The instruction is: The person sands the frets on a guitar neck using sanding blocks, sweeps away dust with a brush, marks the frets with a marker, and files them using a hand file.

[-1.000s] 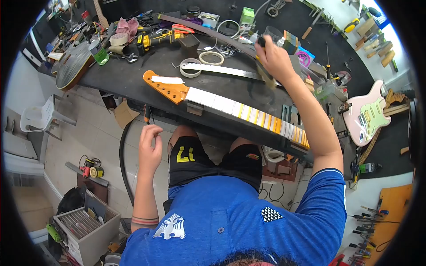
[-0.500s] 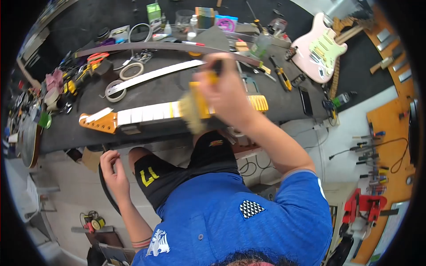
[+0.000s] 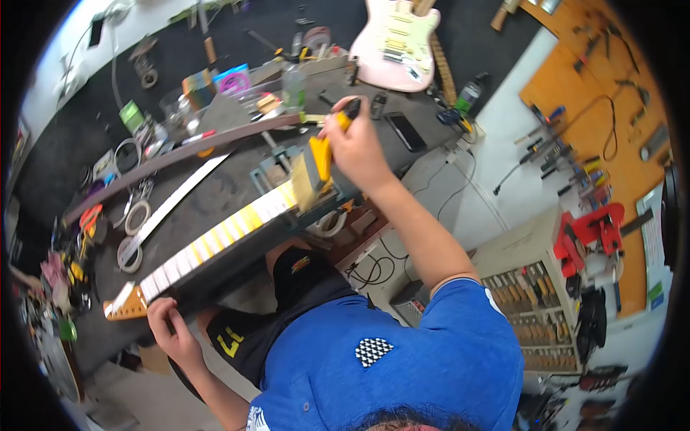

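My right hand (image 3: pixel 356 140) grips a brush (image 3: pixel 321 161) with a yellow body and black handle end. Its pale bristles (image 3: pixel 305 187) reach down to the body end of a guitar neck (image 3: pixel 208 248). White and yellow tape strips cover the fretboard, and the orange-brown headstock (image 3: pixel 129 304) points left. Just beside the headstock is my left hand (image 3: pixel 172 334), fingers curled; whether it touches the neck or holds something is unclear. A dark hose or cable (image 3: pixel 185 381) runs by my left wrist.
A long straightedge (image 3: pixel 180 197) rests on a tape roll (image 3: pixel 130 257) behind the neck. A pink guitar body (image 3: pixel 395 47), a phone (image 3: pixel 405 132) and a bottle (image 3: pixel 293 86) lie farther back. Tools crowd the left end of the bench (image 3: pixel 93 341).
The view has turned, so the neck now slants up to the right. The brush has moved rightward along the neck to its body end. My left hand has come up beside the headstock.
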Motion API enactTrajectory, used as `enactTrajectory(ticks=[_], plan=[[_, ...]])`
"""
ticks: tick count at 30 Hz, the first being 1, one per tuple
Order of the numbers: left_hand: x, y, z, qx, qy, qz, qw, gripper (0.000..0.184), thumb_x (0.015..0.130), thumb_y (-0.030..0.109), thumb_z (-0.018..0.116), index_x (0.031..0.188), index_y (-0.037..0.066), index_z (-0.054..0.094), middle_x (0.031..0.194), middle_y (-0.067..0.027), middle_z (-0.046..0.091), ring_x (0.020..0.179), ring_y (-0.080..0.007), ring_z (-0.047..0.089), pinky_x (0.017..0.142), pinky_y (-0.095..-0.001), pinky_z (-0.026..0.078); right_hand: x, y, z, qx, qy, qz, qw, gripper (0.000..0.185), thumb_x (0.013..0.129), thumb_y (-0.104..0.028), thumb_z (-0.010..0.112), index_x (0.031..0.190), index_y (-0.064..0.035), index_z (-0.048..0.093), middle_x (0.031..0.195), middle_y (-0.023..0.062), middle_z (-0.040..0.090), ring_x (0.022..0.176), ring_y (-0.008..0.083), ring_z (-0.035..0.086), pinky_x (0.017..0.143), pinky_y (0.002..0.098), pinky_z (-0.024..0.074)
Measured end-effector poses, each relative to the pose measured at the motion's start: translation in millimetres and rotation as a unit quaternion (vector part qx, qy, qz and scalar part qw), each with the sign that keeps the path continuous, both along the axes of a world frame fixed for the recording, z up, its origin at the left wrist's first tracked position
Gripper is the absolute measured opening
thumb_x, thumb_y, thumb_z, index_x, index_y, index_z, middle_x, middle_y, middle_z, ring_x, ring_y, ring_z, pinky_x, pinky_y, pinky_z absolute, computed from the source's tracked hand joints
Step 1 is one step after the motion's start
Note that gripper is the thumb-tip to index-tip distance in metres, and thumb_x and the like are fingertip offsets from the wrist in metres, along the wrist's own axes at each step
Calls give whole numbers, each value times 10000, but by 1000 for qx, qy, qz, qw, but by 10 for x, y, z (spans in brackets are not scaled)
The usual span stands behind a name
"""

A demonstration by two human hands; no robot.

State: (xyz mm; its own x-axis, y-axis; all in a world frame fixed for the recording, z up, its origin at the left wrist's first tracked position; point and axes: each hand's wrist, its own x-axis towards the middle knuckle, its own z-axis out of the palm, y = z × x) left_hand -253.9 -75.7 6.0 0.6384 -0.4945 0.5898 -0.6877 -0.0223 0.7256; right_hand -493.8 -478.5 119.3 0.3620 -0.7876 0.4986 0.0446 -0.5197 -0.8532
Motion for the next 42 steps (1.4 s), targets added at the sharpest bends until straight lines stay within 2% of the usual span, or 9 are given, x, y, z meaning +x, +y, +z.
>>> enactTrajectory(ticks=[6, 11, 15, 18, 23, 27, 30, 34, 42], plan=[[-163, -90, 154, 48, -38, -29, 998, 169, 939, -151, 549, 1021, -24, 624, 1031, -124, 630, 957, -246, 619, 892, -329, 495, -690, 236, 402, -116, 155, -146, 970, 199, 1021, -142, 622, 1138, -38, 499, 860, 250, 696, 833, 487, 702, 728, 537, 538], [-341, -469, 397, 17, -18, -74, 997, 153, 934, -158, 535, 977, -24, 595, 972, -98, 608, 899, -212, 585, 854, -301, 481, -261, 364, 321, -137, 88, -130, 978, 208, 1052, -151, 618, 1182, -83, 470, 696, 192, 651, 620, 422, 683, 551, 532, 487], [-605, -854, 739, 17, -12, -129, 991, 366, 869, -53, 649, 1231, -2, 629, 1234, -168, 627, 1166, -319, 615, 1040, -392, 477, 281, 919, 370, -80, 57, 87, 991, 249, 1055, -158, 610, 1202, -67, 431, 795, 204, 664, 729, 409, 703, 664, 500, 533], [-730, -1124, 994, 47, -52, -182, 981, 972, 742, 212, 821, 1597, 52, 389, 1476, -202, 489, 1429, -398, 467, 1224, -485, 356, 660, 1212, 317, -51, -39, 236, 970, 249, 1074, -166, 608, 1206, -58, 427, 882, 136, 609, 724, 283, 665, 694, 436, 529], [-617, -1258, 1143, 86, -95, -158, 979, 981, 693, 197, 858, 1571, 59, 444, 1474, -208, 515, 1389, -419, 513, 1175, -491, 409, 545, 946, 371, 143, -45, 403, 903, 345, 1087, -182, 613, 1334, -66, 402, 1055, 73, 588, 911, 106, 638, 861, 343, 563], [-122, -1330, 1242, 157, -169, -74, 970, 890, 668, 131, 846, 1501, 54, 541, 1441, -209, 559, 1343, -419, 560, 1130, -470, 461, -240, -14, 613, -90, 2, 145, 985, 467, 1070, -214, 643, 1427, -40, 397, 1345, 146, 553, 1047, 152, 634, 983, 365, 542], [529, -1422, 1165, 291, -226, -43, 929, 882, 688, 148, 855, 1507, 73, 534, 1517, -175, 523, 1450, -380, 469, 1221, -498, 349, -1150, -1072, 1145, 57, -153, -16, 986, 415, 1010, -205, 672, 1341, -34, 490, 1154, 93, 607, 1010, 161, 635, 925, 345, 548], [672, -1802, 1107, 269, -372, 29, 888, 817, 745, 140, 852, 1500, 107, 539, 1578, -122, 487, 1561, -333, 344, 1285, -539, 222, -2417, -2494, 2026, -89, -170, -312, 930, 431, 926, -169, 729, 1271, 23, 555, 1124, 124, 646, 900, 179, 667, 758, 339, 571], [-323, -2472, 1388, 222, -313, -94, 918, 629, 772, 38, 810, 1366, 89, 611, 1462, -125, 550, 1495, -380, 416, 1226, -533, 316, -3650, -3886, 3730, -188, -63, -538, 819, 910, 872, -416, 831, 1484, 145, 458, 1504, 369, 517, 1382, 453, 553, 1164, 463, 467]])
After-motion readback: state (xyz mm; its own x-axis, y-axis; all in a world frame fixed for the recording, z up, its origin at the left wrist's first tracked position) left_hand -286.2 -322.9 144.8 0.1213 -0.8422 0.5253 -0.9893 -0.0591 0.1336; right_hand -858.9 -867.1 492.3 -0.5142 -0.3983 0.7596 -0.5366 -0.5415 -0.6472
